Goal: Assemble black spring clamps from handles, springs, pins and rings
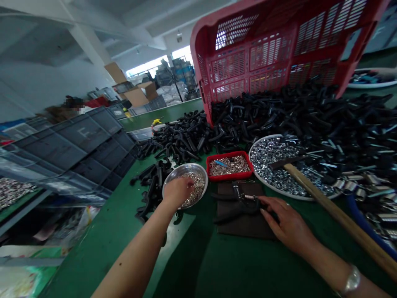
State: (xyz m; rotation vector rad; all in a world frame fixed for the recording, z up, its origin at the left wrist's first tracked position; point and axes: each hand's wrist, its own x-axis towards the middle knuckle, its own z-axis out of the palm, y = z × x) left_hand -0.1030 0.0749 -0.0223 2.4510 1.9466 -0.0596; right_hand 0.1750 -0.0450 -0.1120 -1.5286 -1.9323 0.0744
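Observation:
My left hand (178,191) reaches into a round metal bowl (166,182) of tiny metal pieces. Its fingers are bent and pressed together among the pieces; what they pinch, if anything, is too small to make out. My right hand (287,223) holds the right end of a black spring clamp (231,213) between thumb and fingers. The clamp lies on a dark brown pad (245,229), its two handles pointing left. A coiled metal spring (249,197) shows across it near my fingertips. Beside the spring stands a shiny metal pin (237,190).
Behind the pad sits a red tray (211,178) of small metal pins. A hammer (325,205) rests across a white tray (266,188) of metal parts at right. Black clamp parts (260,118) spill from a tipped red crate (217,62). Grey crates (77,140) stand at left.

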